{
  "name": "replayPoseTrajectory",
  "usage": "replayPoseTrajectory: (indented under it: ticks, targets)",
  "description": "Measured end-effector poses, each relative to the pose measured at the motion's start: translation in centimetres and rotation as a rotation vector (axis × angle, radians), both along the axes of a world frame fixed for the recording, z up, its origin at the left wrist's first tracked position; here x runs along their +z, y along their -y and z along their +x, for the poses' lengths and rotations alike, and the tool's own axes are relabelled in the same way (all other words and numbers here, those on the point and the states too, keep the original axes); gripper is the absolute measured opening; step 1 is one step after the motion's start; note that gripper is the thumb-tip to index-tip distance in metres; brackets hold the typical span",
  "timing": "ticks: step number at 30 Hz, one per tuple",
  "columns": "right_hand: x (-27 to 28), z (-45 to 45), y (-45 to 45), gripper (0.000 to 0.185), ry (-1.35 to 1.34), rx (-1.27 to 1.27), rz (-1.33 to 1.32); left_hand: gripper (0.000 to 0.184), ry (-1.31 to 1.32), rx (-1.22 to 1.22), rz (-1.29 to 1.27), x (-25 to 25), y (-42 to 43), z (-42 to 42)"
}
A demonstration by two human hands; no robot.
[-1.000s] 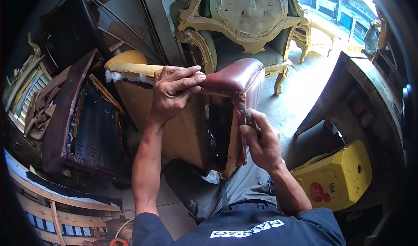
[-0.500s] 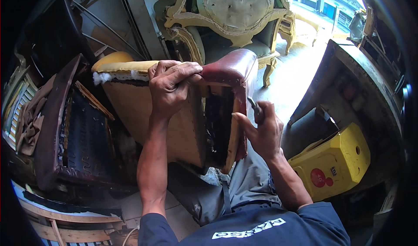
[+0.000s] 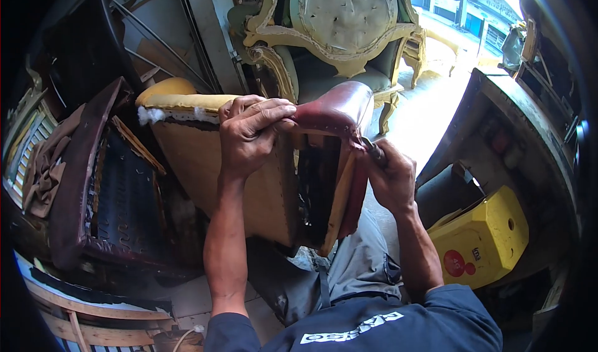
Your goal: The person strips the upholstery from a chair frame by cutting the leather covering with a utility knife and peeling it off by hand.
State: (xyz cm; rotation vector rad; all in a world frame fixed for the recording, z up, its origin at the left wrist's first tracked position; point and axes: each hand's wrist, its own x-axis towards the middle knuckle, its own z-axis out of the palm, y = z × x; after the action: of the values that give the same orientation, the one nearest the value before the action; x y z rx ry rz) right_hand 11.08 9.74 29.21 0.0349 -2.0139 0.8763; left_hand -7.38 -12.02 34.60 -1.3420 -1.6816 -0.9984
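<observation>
A partly stripped armchair frame (image 3: pixel 205 159) stands in front of me, with bare board on its side and an open, dark cavity at its right. Dark red leather (image 3: pixel 336 106) covers its rounded top corner and hangs down the right edge. My left hand (image 3: pixel 249 134) is closed over the top edge, its fingers pinching where the red leather meets the yellow padding (image 3: pixel 193 101). A short dark-handled tool with a metal tip (image 3: pixel 376 152) sits in my closed right hand (image 3: pixel 393 176). Its tip touches the leather just below the corner. White stuffing (image 3: pixel 149 115) pokes out at the left.
Behind stands an ornate cream-gold chair (image 3: pixel 346 31). At left leans another dark red frame (image 3: pixel 65 227) with exposed springs and a brown cloth (image 3: pixel 43 177) beside it. A yellow plastic container (image 3: pixel 492 233) lies at right, by a large dark curved furniture piece (image 3: pixel 529 146).
My right hand has moved up slightly and turned, bringing the tool's tip against the leather corner. The left hand keeps its hold. The whole view has shifted a little.
</observation>
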Motion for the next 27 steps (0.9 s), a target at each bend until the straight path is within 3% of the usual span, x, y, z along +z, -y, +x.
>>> replayPoseTrajectory:
  ticks: [4, 7, 13, 20, 22, 27]
  targets:
    - [0.2, 0.9, 0.7, 0.021, 0.190, -0.025, 0.052, 0.020, -0.003, 0.065, 0.037, -0.2, -0.9, 0.2]
    - [0.1, 2.1, 3.5, 0.044, 0.161, -0.010, -0.071, 0.023, -0.014, 0.091, 0.005, -0.1, -1.1, -0.1]
    - [-1.3, 0.8, 4.1, 0.025, 0.261, -0.103, -0.103, 0.021, 0.021, 0.079, -0.002, -0.4, -1.4, -0.6]
    - [-2.3, 0.3, 4.5, 0.023, 0.128, -0.156, -0.167, 0.020, 0.016, 0.077, -0.005, -0.3, -0.9, -0.2]
    - [-3.2, -0.5, 3.8, 0.023, 0.003, -0.191, -0.109, 0.020, 0.019, 0.070, -0.003, -0.3, -0.8, -0.1]
    - [-3.0, -1.0, 3.4, 0.022, 0.015, -0.178, -0.003, 0.022, 0.025, 0.024, 0.006, -0.1, -1.0, 0.1]
